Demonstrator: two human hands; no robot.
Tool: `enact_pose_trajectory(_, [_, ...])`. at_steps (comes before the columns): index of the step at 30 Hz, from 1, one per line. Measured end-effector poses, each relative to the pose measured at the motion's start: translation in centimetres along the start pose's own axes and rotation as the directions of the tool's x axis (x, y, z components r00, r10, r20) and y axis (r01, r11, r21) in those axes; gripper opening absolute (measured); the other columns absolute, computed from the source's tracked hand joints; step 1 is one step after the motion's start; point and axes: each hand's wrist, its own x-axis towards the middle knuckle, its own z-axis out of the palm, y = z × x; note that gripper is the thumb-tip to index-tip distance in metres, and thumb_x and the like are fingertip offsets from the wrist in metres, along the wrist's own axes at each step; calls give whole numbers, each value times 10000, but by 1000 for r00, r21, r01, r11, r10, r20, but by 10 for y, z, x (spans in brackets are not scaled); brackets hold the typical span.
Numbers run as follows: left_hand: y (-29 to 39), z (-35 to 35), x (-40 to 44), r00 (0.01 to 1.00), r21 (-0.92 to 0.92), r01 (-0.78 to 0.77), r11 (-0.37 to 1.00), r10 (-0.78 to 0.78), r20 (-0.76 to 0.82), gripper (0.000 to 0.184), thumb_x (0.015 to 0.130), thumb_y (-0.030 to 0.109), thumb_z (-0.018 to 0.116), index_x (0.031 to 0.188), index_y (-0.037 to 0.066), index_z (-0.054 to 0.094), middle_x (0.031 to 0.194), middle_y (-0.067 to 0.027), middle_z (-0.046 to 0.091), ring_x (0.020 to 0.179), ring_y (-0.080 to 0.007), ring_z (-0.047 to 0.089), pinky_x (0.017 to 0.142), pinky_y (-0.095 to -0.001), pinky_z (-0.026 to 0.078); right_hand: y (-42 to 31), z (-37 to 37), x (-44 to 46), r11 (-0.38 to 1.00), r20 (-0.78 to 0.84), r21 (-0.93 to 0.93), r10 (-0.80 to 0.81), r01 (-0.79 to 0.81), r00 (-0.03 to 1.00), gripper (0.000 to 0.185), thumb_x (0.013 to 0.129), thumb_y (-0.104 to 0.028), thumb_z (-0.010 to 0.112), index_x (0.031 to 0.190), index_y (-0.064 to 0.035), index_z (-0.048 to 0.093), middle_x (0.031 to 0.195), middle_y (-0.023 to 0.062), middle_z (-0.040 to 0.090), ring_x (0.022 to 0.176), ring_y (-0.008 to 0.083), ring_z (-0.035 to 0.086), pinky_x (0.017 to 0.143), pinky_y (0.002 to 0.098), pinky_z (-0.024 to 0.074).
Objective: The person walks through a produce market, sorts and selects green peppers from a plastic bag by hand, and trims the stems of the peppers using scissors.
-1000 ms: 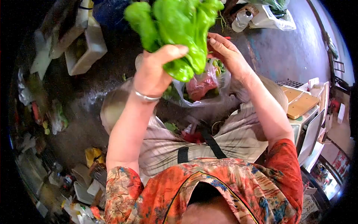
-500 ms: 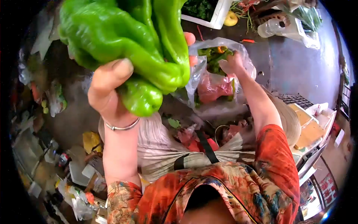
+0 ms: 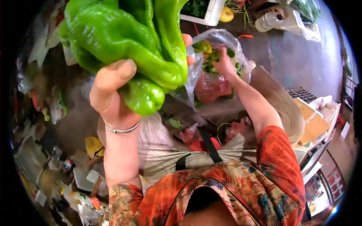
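Observation:
Large green peppers (image 3: 124,45) are gripped together by my left hand (image 3: 113,86), thumb in front and fingertips showing at their right side. They are held up close to the camera. My right hand (image 3: 225,64) reaches into an open clear plastic bag (image 3: 238,44) between my knees. Inside the bag are small green peppers (image 3: 213,56), a yellowish one (image 3: 203,46) and something pink (image 3: 209,88). The right fingertips are among the peppers; whether they grip one is hidden.
A white box with dark greens (image 3: 214,13) stands at the top, beside a round yellow item (image 3: 226,14). A clear plastic bottle (image 3: 267,21) lies at the upper right. Wooden boards (image 3: 313,130) sit at the right; litter covers the lower left.
My left hand has brought the green peppers left and nearer the camera. My right hand has moved away from them and down into the bag, shifting slightly left within it most recently.

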Motion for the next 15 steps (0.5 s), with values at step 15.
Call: enact_pose_trajectory(15, [1, -3, -2, 974, -260, -56, 964, 110, 199, 653, 794, 92, 547, 1379, -39, 288, 1314, -277, 430, 1203, -449, 442, 996, -612, 360, -85, -99, -59, 934, 324, 347, -210, 91, 923, 562, 730, 51, 675, 1251, -3, 471, 1151, 106, 603, 1026, 180, 574, 917, 310, 462])
